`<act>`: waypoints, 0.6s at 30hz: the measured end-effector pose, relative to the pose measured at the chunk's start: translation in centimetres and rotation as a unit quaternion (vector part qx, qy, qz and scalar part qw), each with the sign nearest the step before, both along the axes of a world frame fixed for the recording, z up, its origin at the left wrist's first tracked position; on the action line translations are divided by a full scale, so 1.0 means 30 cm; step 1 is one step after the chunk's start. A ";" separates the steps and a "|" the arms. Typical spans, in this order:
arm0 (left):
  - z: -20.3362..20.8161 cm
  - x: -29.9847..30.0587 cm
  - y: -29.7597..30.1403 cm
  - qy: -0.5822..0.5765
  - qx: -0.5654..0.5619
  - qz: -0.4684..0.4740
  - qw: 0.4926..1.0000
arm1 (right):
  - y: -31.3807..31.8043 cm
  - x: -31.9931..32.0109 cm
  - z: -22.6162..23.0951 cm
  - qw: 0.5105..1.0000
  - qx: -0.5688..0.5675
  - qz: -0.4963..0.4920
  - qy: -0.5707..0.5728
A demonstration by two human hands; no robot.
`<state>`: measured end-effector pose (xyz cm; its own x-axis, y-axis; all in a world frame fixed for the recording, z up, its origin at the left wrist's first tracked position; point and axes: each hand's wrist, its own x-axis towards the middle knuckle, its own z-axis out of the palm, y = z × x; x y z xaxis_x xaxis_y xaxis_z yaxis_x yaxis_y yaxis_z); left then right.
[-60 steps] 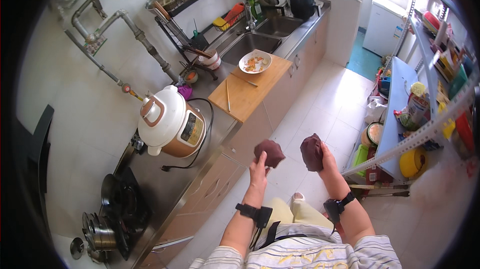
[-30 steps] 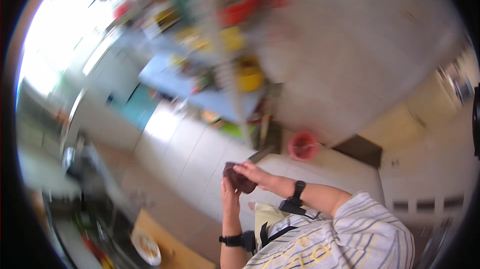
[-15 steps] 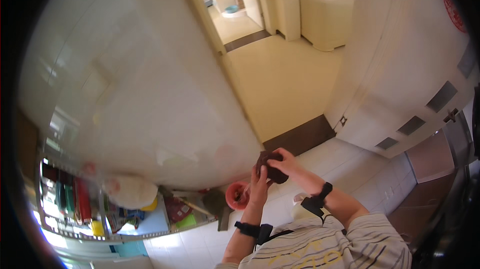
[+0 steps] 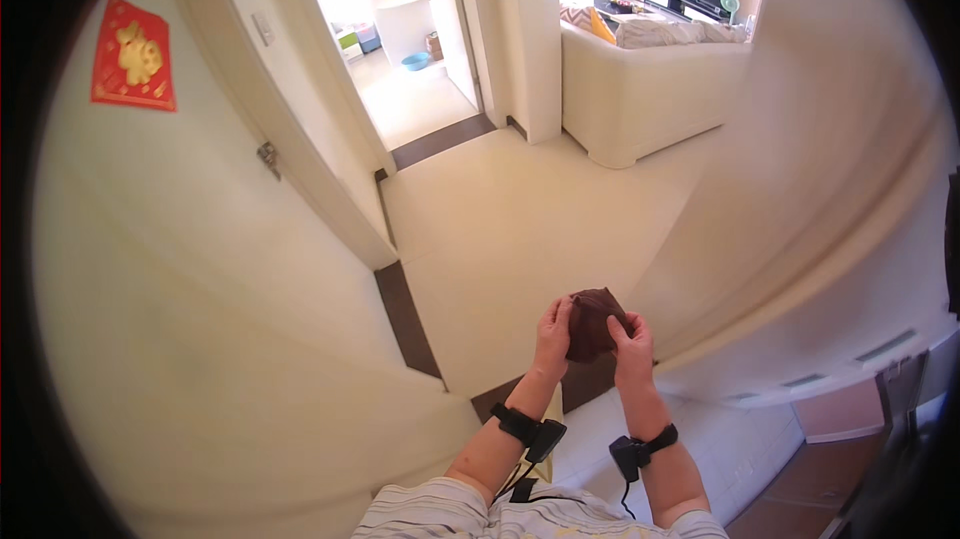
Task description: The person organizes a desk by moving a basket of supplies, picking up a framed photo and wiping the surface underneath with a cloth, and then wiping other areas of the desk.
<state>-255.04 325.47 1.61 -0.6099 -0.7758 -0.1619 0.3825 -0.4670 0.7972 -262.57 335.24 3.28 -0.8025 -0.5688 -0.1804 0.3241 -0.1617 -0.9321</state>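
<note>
Hands raised together over the pale tiled floor [image 4: 500, 229], left hand [image 4: 552, 337] and right hand [image 4: 632, 347] both pinching a dark brown lumpy thing [image 4: 592, 324] between fingers and thumbs.

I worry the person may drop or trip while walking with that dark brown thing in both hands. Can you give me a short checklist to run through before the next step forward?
1. Left hand on the dark brown object: ok, its fingers touch the left side.
2. Right hand on the object: ok, its fingers grip the right side.
3. Object held level with nothing spilling: cannot tell; what kind of thing it is stays unclear.
4. Pale tiled floor ahead free of things: ok as far as it shows.
5. Dark door threshold strip on the left: not ok, it lies close to the feet, a possible trip edge.
6. White sofa apart from the path: ok, it stands further back on the right.
</note>
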 end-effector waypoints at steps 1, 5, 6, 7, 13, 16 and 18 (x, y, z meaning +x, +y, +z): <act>0.005 -0.051 -0.093 -0.012 0.017 0.028 0.999 | -0.095 -0.048 0.009 1.000 -0.015 -0.024 -0.003; 0.062 -0.194 -0.509 0.016 -0.004 0.047 0.999 | -0.525 -0.274 0.145 0.996 -0.074 0.013 -0.038; 0.116 -0.217 -0.611 0.011 0.002 0.049 0.999 | -0.634 -0.322 0.208 0.997 -0.068 0.015 -0.044; 0.171 -0.229 -0.695 0.027 0.016 -0.005 0.999 | -0.723 -0.356 0.272 0.996 -0.080 0.025 -0.044; 0.209 -0.476 -1.172 -0.024 -0.025 -0.093 0.995 | -1.247 -0.664 0.314 0.992 -0.083 0.045 -0.081; 0.222 -0.642 -1.444 -0.094 -0.035 -0.079 0.992 | -1.517 -0.857 0.237 0.993 -0.079 0.042 -0.078; 0.265 -0.737 -1.646 -0.054 -0.013 -0.044 0.997 | -1.717 -0.974 0.204 0.997 -0.026 0.064 -0.025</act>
